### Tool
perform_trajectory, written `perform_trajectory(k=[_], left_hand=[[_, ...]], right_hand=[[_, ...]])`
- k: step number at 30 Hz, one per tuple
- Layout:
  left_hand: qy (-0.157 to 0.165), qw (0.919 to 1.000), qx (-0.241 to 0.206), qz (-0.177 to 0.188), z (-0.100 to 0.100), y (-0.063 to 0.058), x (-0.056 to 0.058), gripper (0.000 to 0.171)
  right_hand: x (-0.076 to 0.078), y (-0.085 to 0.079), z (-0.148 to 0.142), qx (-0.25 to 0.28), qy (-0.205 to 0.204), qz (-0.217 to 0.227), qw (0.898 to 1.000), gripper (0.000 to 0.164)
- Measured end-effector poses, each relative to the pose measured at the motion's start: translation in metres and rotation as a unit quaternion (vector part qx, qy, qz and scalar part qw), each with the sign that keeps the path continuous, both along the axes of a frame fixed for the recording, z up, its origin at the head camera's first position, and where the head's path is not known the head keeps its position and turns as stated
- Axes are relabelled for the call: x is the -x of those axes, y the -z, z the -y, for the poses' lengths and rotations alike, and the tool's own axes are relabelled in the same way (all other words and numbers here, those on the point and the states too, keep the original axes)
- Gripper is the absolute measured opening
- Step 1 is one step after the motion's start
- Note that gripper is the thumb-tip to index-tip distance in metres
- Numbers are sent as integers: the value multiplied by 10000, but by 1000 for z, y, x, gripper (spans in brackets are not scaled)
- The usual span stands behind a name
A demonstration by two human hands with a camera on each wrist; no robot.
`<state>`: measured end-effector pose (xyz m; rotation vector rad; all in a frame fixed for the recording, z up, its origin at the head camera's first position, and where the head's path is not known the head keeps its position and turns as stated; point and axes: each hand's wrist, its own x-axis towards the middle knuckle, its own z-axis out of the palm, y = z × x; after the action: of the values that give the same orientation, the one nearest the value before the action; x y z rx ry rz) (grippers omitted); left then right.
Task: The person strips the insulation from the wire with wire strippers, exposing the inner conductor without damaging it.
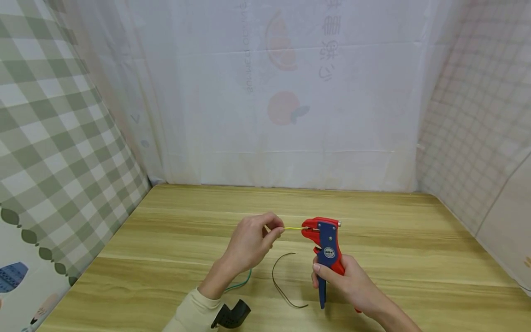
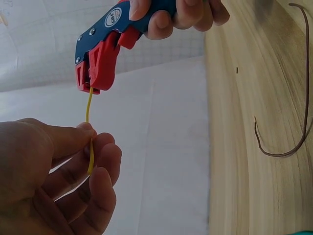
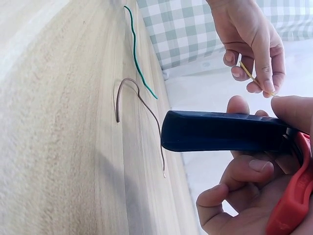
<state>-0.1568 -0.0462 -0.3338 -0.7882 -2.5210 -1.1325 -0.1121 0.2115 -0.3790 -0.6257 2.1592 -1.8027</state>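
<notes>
Between thumb and fingertips my left hand [image 1: 254, 240] pinches a thin yellow wire [image 2: 89, 105]. One end of the wire runs into the red jaws of a red and blue wire stripper [image 1: 329, 240]; a short tail sticks out past my fingers in the left wrist view. My right hand [image 1: 352, 283] grips the stripper's handles, held upright above the table in the head view. Its blue handle [image 3: 220, 131] points toward the wrist camera in the right wrist view. On the table below lies a curved brown wire [image 1: 279, 286] with a bare tip.
A green wire [image 3: 135, 51] lies on the wooden table [image 1: 199, 216], partly hidden by my left forearm in the head view. A tiny brown scrap [image 2: 237, 70] sits near the brown wire. White sheeting [image 1: 232, 115] hangs behind, with checked cloth [image 1: 54, 120] at the left.
</notes>
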Motion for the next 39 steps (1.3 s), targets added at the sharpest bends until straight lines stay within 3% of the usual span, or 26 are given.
perform_trajectory(k=[16, 39], left_hand=[[15, 9999, 103, -59, -2, 1, -2, 5], [-37, 9996, 225, -135, -3, 0, -2, 6]], right_hand=[[-1, -3, -1, -256, -25, 270, 9993, 35], [-1, -4, 1, -119, -136, 62, 9998, 36]])
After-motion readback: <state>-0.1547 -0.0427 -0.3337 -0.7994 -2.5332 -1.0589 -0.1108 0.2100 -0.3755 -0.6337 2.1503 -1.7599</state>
